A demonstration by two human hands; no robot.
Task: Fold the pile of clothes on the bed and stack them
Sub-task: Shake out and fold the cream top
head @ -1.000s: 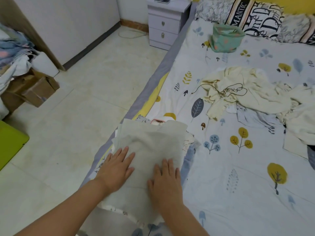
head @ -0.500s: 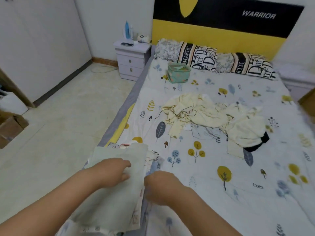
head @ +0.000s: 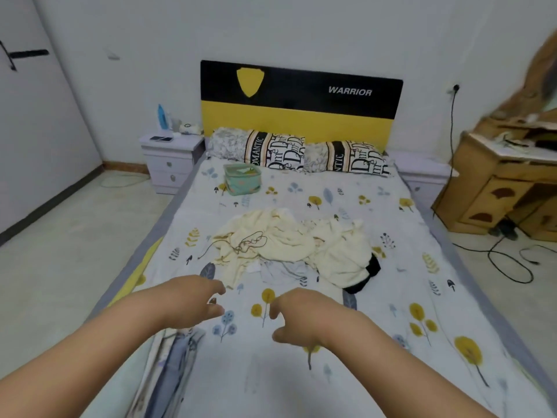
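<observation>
Item, left hand [head: 193, 300]: mine, stretched forward above the bed [head: 301, 384], fingers loosely curled and a little apart, holding nothing. Item, right hand [head: 301, 318]: likewise forward, fingers bent downward in a loose claw, thumb separate, nothing in it. Item, folded stack [head: 171, 363]: layered pale and blue-grey cloth at the bed's near left edge, just below my left forearm, neither hand touching it. Item, pile of clothes [head: 289, 248]: unfolded, mid-bed, beyond both hands; mostly cream garments crumpled together, a grey piece [head: 283, 268] poking out at the near side, a black garment [head: 366, 276] at the near right corner, a thin dark cord [head: 247, 241] tangled on top toward the left. Item, green pouch [head: 242, 178]: near the pillows [head: 301, 153], apart from the pile. Step in hand, by my reckoning: between garments, reaching for the next one to fold. Progress: a few pieces stacked, a fair heap remaining. Next move calls for: extending both hands to the near edge of the heap, pinching one garment only, lifting it free of its neighbours, and spreading it flat on the bare sheet in front of me. Caution: the cord may drag along with the cream cloth; best cleared first.
</observation>
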